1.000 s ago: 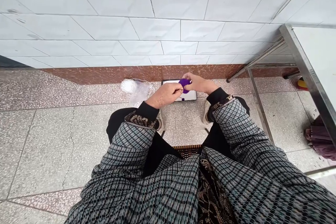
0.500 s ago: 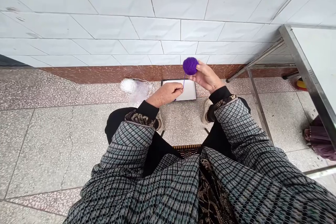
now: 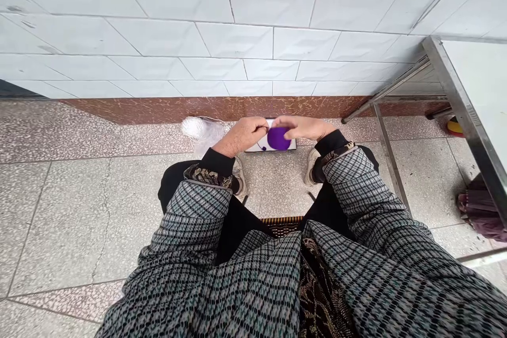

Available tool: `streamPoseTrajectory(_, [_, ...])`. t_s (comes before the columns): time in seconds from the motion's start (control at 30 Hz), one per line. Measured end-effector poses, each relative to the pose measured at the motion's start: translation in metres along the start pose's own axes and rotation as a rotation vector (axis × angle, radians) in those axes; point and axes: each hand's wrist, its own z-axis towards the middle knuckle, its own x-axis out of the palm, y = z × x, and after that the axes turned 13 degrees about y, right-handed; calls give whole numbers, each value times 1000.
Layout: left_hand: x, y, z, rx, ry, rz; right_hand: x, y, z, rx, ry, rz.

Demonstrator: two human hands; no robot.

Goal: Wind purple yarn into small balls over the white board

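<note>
I sit looking down past my knees. My right hand is closed over the top of a purple ball of yarn. Just left of the ball, my left hand pinches the loose purple strand that runs from it. Both hands hover close together above a white flat board that lies on the floor by the wall. My checked sleeves fill the lower part of the view.
A white yarn ball in clear plastic lies on the floor left of the board. A metal table frame stands at the right, with a dark folded umbrella beneath it. White wall tiles rise ahead.
My right hand had lifted the purple ball up half a second ago; now it has come back down to meet my left hand over the board.
</note>
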Motion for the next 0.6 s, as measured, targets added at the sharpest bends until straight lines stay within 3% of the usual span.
streamPoseTrajectory(0.13, [3, 1, 3, -40, -19, -38, -7, 7, -4, -267, -284, 318])
streamPoseTrajectory(0.23, [10, -1, 5, 13, 68, -57, -10, 4, 2, -295, -521, 373])
streamPoseTrajectory(0.4, [17, -7, 6, 80, 195, -97, -10, -15, 19, -182, -654, 297])
streamPoseTrajectory(0.53, [17, -8, 5, 89, 194, -84, -7, -22, 24, 83, -678, 26])
streamPoseTrajectory(0.6, [17, -8, 5, 92, 171, -81, -5, -19, 22, 236, -623, -145])
